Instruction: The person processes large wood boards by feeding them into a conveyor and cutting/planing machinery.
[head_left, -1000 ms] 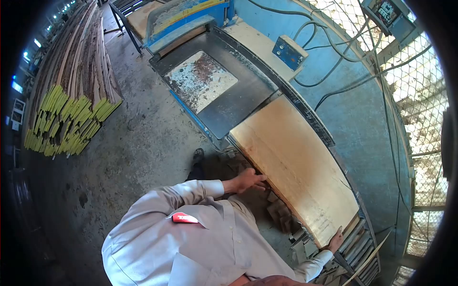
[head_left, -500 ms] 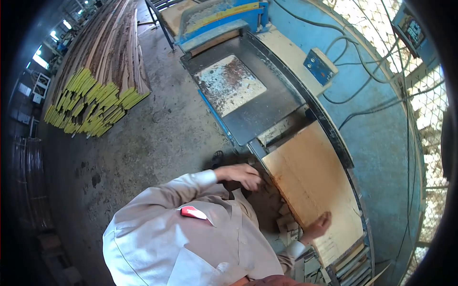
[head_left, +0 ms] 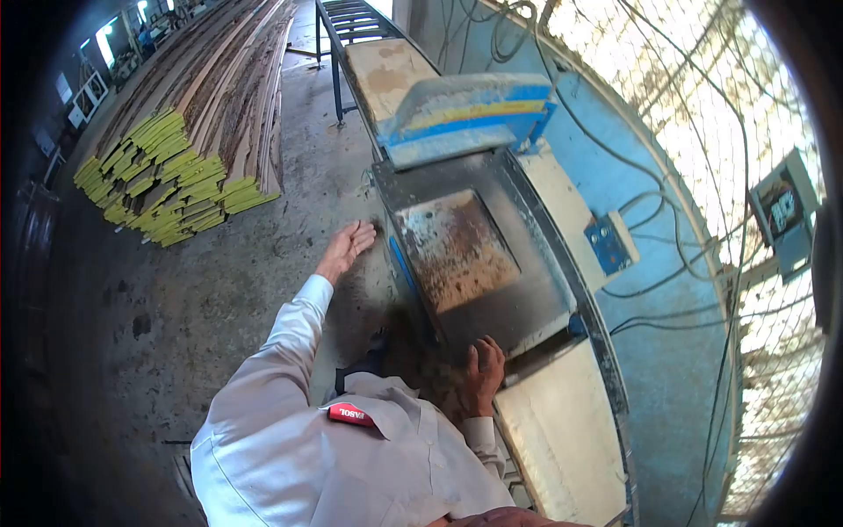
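Note:
My left hand (head_left: pixel 347 251) is held out over the concrete floor, left of the machine's blue-edged side, its fingers stretched and nothing in them. Closer to my body, my right hand (head_left: pixel 484 376) is at the near edge of the dark metal machine table (head_left: pixel 492 318), its fingers raised and apart, holding nothing. Set into that table is a square plate (head_left: pixel 457 250) with worn paint and brown stains. Just right of my right hand lies a pale wooden surface (head_left: pixel 562 439) along the machine's near end.
A blue and yellow guard (head_left: pixel 474 114) spans the machine's far end, with a roller stand (head_left: pixel 356 19) beyond. On the left floor lies a long stack of boards with yellow-painted ends (head_left: pixel 176 180). A blue control box (head_left: pixel 608 246) and hanging cables line the right wall.
The view has shifted, showing more of the machine's far end. My left hand has reached forward and left; my right hand has moved from over the wooden surface to the metal table's edge.

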{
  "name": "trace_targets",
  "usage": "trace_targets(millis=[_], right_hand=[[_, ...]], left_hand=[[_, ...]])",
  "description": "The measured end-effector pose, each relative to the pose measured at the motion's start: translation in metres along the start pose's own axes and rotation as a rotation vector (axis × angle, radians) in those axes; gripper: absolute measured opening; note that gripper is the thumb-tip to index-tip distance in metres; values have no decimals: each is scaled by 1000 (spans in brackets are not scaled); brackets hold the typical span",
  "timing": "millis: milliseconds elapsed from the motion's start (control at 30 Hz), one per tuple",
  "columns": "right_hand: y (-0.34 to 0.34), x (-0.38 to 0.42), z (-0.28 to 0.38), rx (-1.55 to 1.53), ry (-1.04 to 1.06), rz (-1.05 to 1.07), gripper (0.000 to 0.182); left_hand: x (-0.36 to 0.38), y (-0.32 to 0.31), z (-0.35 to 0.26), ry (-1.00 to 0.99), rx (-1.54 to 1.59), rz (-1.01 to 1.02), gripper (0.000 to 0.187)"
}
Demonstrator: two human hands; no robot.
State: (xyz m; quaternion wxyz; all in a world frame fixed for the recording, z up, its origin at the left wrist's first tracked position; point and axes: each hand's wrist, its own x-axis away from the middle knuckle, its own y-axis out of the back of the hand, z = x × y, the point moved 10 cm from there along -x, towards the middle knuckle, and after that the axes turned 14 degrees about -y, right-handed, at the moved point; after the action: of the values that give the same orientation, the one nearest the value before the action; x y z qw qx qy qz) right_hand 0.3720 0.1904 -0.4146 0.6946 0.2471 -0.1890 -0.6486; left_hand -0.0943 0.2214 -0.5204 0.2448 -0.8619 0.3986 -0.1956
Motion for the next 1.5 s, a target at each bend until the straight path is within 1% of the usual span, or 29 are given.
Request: trace_targets(millis=[67,133,200,233,267,300,333,433,467,533,567,667,700,767,800,867,933,967,1033,1067,1100,1133,1167,1233,1333,1367,1433,1467,1500], right_hand=[[-23,-23,-5,148,-62,-69,32],[-41,-40,-1,206,-65,-107,35],[-56,-53,-5,279,-91,-175,45],[-65,-58,-6,284,-94,-183,45],[-68,-59,-6,313,-85,-252,46],[-68,-60,-4,341,-80,-321,47],[-71,-61,-1,406,-102,-313,49],[-70,-63,3,395,-136,-335,48],[-70,-64,3,391,-144,-338,49],[-70,-65,3,405,-166,-348,49],[-70,-66,4,421,-172,-346,49],[-69,-67,3,428,-204,-354,51],[-69,-68,4,435,-201,-350,52],[-68,-69,6,426,-204,-361,53],[-67,-69,8,425,-200,-356,54],[-66,-68,11,421,-207,-358,55],[-66,-70,13,419,-208,-355,56],[-66,-70,13,424,-215,-354,56],[-66,-71,12,430,-225,-352,57],[-67,-72,10,429,-224,-343,59],[-67,-71,10,430,-226,-331,61],[-68,-70,7,435,-239,-326,61],[-67,-72,10,426,-231,-325,61],[-64,-70,7,420,-258,-324,61],[-62,-72,14,422,-202,-347,59],[-60,-72,12,416,-230,-351,59],[-60,-73,11,431,-227,-344,60],[-59,-73,10,423,-228,-343,60],[-58,-71,6,416,-252,-347,60]], left_hand=[[-50,-1,-16,-34,49,-10,45],[-99,7,-25,-58,87,-18,45],[-148,8,-26,-80,96,41,44],[-173,10,-25,-74,101,47,44],[-197,11,-26,-91,92,74,44],[-208,5,-32,-86,71,44,43],[-220,1,-37,-80,51,15,42],[-264,-11,-38,-37,68,-17,45],[-276,-13,-37,-26,58,-1,45],[-308,-12,-22,15,10,126,49],[-317,-14,-19,24,2,146,49],[-319,-24,-13,118,-141,227,50],[-321,-29,-24,-31,-512,384,47],[-322,-45,-37,-197,-884,543,44],[-322,-50,-41,-269,-1108,636,39],[-324,-56,-42,-344,-1336,726,35],[-332,-64,-40,-760,-1595,762,32],[-334,-59,-35,-759,-1600,763,32],[-326,-59,-44,-994,-1578,603,32],[-334,-54,-37,-989,-1578,606,32],[-340,-48,-34,-1068,-1355,623,32],[-345,-34,-23,-1091,-1243,636,32],[-325,-46,-37,-1113,-1132,653,32],[-303,-63,-56,-944,-1545,556,30],[-297,-70,-60,-886,-1567,684,27],[-295,-69,-58,-881,-1573,715,27],[-303,-58,-40,-852,-1920,821,25],[-307,-52,-36,-855,-1925,847,25],[-324,-27,-37,-614,-1445,684,23]])
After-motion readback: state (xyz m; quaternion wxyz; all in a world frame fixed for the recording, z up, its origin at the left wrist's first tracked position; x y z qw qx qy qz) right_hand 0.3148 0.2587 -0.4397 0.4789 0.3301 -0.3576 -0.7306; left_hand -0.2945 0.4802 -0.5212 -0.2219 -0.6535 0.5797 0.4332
